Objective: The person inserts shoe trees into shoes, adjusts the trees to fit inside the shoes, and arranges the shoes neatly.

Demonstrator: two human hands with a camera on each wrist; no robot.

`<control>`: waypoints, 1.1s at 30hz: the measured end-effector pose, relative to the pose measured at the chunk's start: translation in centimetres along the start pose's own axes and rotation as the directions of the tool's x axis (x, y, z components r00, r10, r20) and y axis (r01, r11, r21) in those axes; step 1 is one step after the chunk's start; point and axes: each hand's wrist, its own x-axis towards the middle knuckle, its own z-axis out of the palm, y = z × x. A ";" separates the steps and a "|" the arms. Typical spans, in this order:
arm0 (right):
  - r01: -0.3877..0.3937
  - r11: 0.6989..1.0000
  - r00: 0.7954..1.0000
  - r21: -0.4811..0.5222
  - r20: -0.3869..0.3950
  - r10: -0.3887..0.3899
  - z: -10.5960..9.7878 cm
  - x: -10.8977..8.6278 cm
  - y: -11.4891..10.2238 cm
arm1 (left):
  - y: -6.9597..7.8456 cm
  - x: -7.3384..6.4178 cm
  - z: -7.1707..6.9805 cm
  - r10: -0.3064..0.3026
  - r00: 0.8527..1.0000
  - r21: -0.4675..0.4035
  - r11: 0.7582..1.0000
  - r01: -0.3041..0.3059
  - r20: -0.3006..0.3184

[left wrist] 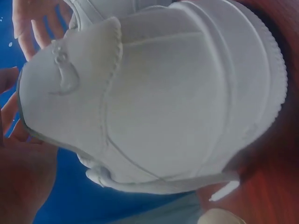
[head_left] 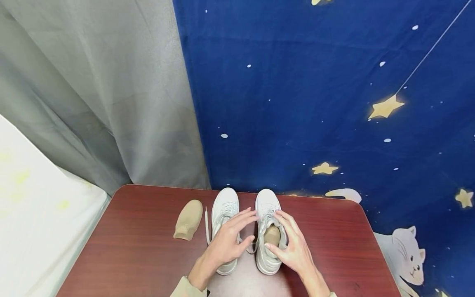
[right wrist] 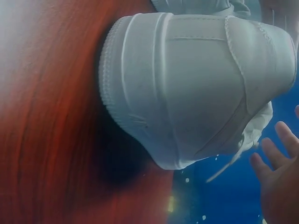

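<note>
Two white sneakers stand side by side on the table, toes pointing away. Over the left sneaker (head_left: 224,202) hovers my left hand (head_left: 229,241), fingers straight and thumb spread, hiding its opening. My right hand (head_left: 295,249) is beside the right sneaker (head_left: 267,202), its thumb over the opening and its fingertips near the laces. A beige liner-like piece (head_left: 272,235) shows inside that shoe. In the right wrist view, the fingers (right wrist: 275,151) are apart from the sneaker's heel (right wrist: 201,88). The left sneaker's heel (left wrist: 159,93) fills the left wrist view.
A flat beige piece (head_left: 188,219), rounded at its far end and puckered at the near end, lies left of the shoes. A loose lace (head_left: 206,225) trails beside the left sneaker. Behind the reddish-brown table (head_left: 141,243) hang grey (head_left: 111,82) and blue starry (head_left: 297,103) curtains.
</note>
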 end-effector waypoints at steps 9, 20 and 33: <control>0.016 0.999 1.000 -0.033 0.000 -0.016 0.4 1.2 -0.2 | -0.8 -0.5 -0.9 0.012 0.996 0.086 0.996 -0.004 -0.085; 0.000 0.998 0.998 -0.063 0.065 0.004 1.3 2.9 -0.7 | -2.2 -2.7 -1.9 -0.051 0.989 0.080 0.995 0.063 -0.136; 0.021 0.994 0.989 -0.106 0.150 -0.005 1.9 3.5 -1.2 | -3.8 -5.0 -3.4 -0.125 0.978 0.107 0.984 0.145 -0.169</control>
